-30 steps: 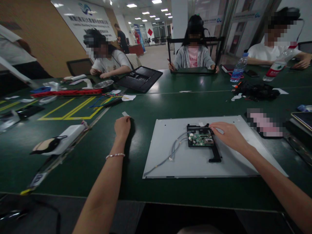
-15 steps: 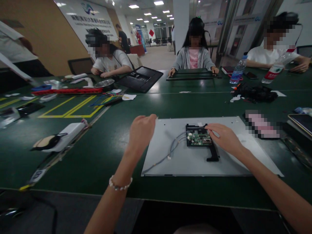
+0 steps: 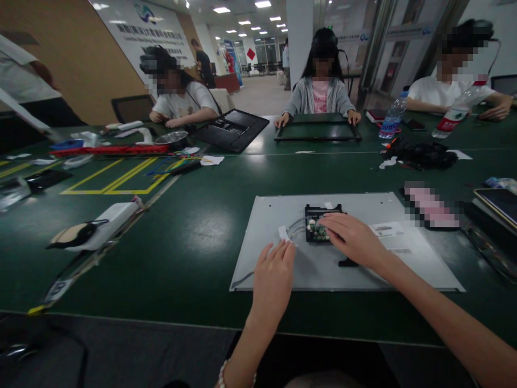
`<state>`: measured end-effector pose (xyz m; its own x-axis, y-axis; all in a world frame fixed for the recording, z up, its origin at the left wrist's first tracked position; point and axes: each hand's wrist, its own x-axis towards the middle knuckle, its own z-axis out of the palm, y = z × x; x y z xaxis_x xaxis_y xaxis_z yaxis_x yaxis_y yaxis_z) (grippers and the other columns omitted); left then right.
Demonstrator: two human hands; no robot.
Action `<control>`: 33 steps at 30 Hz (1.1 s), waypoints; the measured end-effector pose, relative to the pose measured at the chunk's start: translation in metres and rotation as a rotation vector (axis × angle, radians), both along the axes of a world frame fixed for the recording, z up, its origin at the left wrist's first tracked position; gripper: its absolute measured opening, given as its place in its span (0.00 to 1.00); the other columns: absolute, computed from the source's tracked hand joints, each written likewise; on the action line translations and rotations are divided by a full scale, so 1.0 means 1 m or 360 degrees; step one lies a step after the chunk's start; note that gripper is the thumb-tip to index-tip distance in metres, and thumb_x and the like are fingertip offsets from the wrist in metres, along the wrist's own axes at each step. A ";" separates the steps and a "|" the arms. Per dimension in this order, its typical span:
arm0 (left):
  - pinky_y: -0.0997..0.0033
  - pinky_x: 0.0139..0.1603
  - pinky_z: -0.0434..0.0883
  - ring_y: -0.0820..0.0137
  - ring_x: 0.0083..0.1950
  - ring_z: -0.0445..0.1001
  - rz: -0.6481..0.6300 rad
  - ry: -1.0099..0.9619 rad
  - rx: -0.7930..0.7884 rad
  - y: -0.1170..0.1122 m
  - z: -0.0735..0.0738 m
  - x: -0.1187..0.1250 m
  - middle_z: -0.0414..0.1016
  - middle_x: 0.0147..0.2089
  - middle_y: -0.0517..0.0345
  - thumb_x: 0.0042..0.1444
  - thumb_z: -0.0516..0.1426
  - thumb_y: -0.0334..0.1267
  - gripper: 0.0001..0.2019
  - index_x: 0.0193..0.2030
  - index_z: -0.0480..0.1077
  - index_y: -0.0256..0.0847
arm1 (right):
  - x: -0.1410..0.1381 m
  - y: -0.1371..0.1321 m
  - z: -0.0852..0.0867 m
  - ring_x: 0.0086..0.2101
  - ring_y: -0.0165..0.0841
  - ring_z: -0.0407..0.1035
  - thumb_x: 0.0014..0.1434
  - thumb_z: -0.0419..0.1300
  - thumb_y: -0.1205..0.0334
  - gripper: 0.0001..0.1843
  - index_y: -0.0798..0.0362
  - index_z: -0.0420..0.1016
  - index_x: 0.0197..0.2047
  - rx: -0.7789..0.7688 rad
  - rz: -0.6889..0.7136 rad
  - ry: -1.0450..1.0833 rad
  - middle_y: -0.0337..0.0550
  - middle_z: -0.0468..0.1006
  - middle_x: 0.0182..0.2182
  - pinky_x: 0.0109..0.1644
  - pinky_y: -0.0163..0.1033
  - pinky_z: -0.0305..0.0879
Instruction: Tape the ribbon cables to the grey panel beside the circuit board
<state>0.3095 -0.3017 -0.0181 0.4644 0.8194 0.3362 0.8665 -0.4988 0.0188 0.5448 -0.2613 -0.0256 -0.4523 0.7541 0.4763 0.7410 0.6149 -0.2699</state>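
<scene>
A grey metal panel (image 3: 363,269) lies flat on the green table in front of me. A small green circuit board (image 3: 315,230) in a black bracket sits on it, with grey cables (image 3: 297,226) running left. My right hand (image 3: 351,240) lies over the board's right side, fingers spread and flat. My left hand (image 3: 272,275) rests on the panel with its fingers stretched out toward a small white piece of tape (image 3: 283,233) on the cables; the fingertips are at or just below it.
A white box with a black and tan device (image 3: 92,230) lies to the left. A tablet (image 3: 498,200) sits at the right edge. Across the table three people work on a black frame (image 3: 317,132), a black back cover (image 3: 232,129) and water bottles (image 3: 390,121).
My left hand moved from the bare table at the left onto the panel beside the cables. My right hand slid left over the board. The person opposite laid the black frame flat.
</scene>
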 end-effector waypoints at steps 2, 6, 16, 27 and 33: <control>0.54 0.59 0.67 0.61 0.55 0.74 0.0040 -0.0036 -0.0009 -0.001 -0.002 0.005 0.77 0.53 0.44 0.62 0.46 0.23 0.17 0.50 0.72 0.37 | -0.004 -0.002 0.000 0.55 0.40 0.69 0.65 0.51 0.66 0.19 0.54 0.72 0.57 0.0008 0.0046 -0.0033 0.50 0.77 0.53 0.59 0.54 0.66; 0.53 0.60 0.66 0.60 0.55 0.75 0.0090 -0.0145 0.0023 -0.003 -0.005 0.012 0.78 0.51 0.44 0.65 0.47 0.29 0.14 0.50 0.72 0.36 | -0.013 -0.007 0.004 0.56 0.40 0.67 0.65 0.50 0.67 0.19 0.55 0.72 0.58 0.0047 0.0139 -0.0105 0.51 0.76 0.54 0.61 0.53 0.64; 0.50 0.62 0.64 0.57 0.64 0.66 0.0193 -0.0241 0.0093 0.007 -0.008 0.000 0.69 0.61 0.44 0.65 0.45 0.30 0.19 0.58 0.68 0.37 | -0.039 -0.022 0.006 0.61 0.40 0.60 0.67 0.48 0.67 0.20 0.59 0.70 0.59 0.0079 0.0383 -0.0298 0.52 0.72 0.58 0.65 0.50 0.57; 0.43 0.65 0.59 0.55 0.68 0.59 0.0189 -0.0043 -0.0096 0.010 -0.017 -0.004 0.64 0.66 0.49 0.61 0.46 0.26 0.23 0.60 0.68 0.41 | -0.054 -0.028 -0.002 0.62 0.39 0.59 0.67 0.50 0.57 0.25 0.62 0.67 0.61 -0.0058 0.0584 -0.0406 0.55 0.70 0.60 0.69 0.50 0.47; 0.43 0.65 0.59 0.56 0.67 0.61 0.0176 -0.0046 -0.0153 0.012 -0.024 -0.005 0.65 0.65 0.46 0.63 0.45 0.28 0.21 0.60 0.68 0.40 | -0.052 -0.029 -0.002 0.61 0.39 0.61 0.68 0.49 0.56 0.25 0.63 0.67 0.61 -0.0092 0.0571 -0.0446 0.55 0.71 0.59 0.69 0.49 0.46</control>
